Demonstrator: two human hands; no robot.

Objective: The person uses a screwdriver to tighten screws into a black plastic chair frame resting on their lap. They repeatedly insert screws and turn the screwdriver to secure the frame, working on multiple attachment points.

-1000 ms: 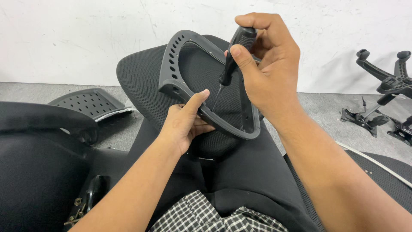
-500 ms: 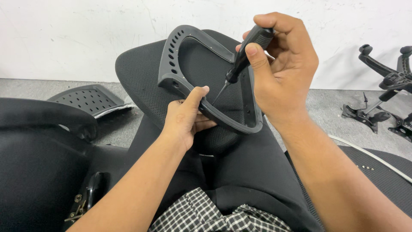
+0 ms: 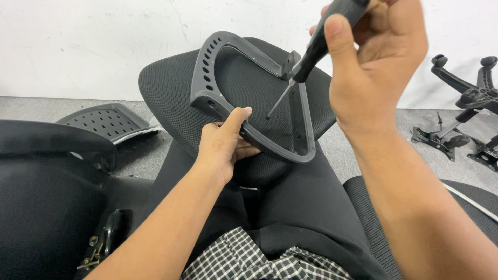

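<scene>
Right hand was wrapped tight around the black screwdriver, held up high with its tip just off the grey frame. Left hand pinched the frame's lower edge against the mesh seat on my lap. No screw showed, so I couldn't tell how much fastening was left.

You are sitting in a plain workshop for putting office chairs together, because loose chair parts lie around you on the grey concrete floor: a perforated plastic panel, a black star base, and mesh seats beside a bare white wall.
</scene>
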